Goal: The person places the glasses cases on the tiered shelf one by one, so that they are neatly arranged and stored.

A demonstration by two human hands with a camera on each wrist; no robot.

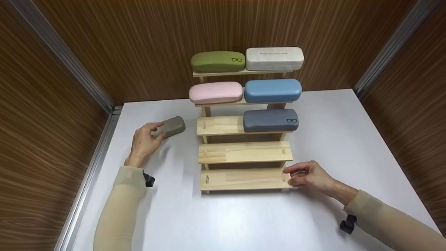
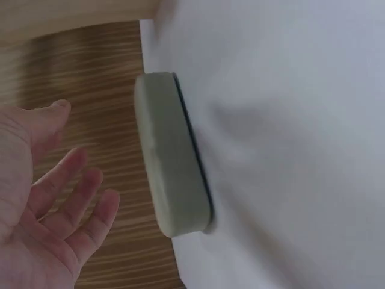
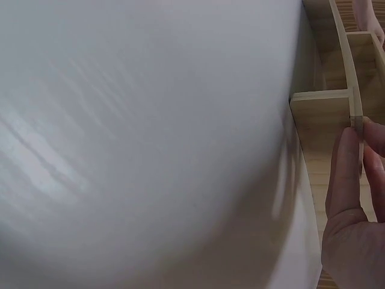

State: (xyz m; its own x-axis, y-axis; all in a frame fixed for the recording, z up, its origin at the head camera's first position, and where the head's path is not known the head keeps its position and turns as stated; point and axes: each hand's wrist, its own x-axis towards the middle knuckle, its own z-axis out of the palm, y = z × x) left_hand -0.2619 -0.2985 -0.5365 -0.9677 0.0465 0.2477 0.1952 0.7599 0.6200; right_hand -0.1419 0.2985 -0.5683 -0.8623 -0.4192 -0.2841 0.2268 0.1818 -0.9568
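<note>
A grey-brown glasses case (image 1: 171, 127) lies on the white table left of a stepped wooden display rack (image 1: 244, 152). My left hand (image 1: 144, 141) is at the case's near end, thumb and fingers spread. In the left wrist view this hand (image 2: 54, 205) has its fingers apart, with a gap between them and the case (image 2: 171, 156). At the right end of the rack's lowest shelf (image 1: 244, 179), my right hand (image 1: 312, 177) pinches the board's edge. The right wrist view shows the thumb and fingers of the hand (image 3: 355, 198) on either side of that board.
On the top shelf stand a green case (image 1: 218, 62) and a white case (image 1: 274, 58). Below them are a pink case (image 1: 216, 92) and a blue case (image 1: 273, 90). A slate-blue case (image 1: 270, 120) sits on the third shelf's right half. Wood-grain panels (image 1: 156, 48) enclose the table (image 1: 230, 223).
</note>
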